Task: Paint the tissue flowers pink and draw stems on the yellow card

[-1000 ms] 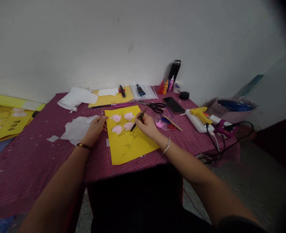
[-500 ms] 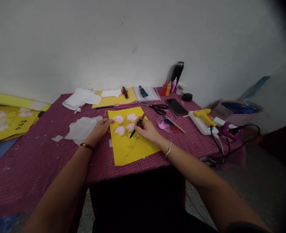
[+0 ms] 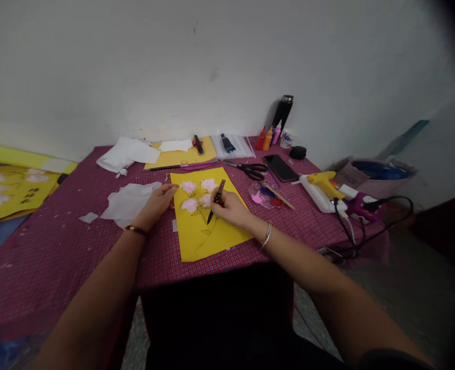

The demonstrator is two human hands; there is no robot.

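Note:
A yellow sheet of paper (image 3: 196, 244) lies in front of me, with pink blossoms (image 3: 189, 205) and thin dark stems and leaf outlines on it. My right hand (image 3: 231, 208) rests on the sheet, its fingers closed around a dark marker pen (image 3: 219, 190). The pen's black tip points down at the drawn stem, below the blossoms; contact with the paper cannot be made out. At the sheet's left edge, my left hand (image 3: 161, 204) pinches the paper near the upper corner. Crumpled white tissue paper (image 3: 125, 203) lies beside that hand.
Scissors (image 3: 252, 169), a phone (image 3: 281, 168) and a paint-smeared plastic palette (image 3: 264, 195) lie beyond my right hand. Farther right is a yellow glue gun (image 3: 325, 184) with cords. Paint bottles (image 3: 268, 139) and a black flask (image 3: 283, 112) stand by the wall. Another flower picture (image 3: 15, 187) is at left.
The pen has tilted more upright in my right hand, and its tip has shifted slightly down along the stem. My left hand keeps its place at the paper's edge.

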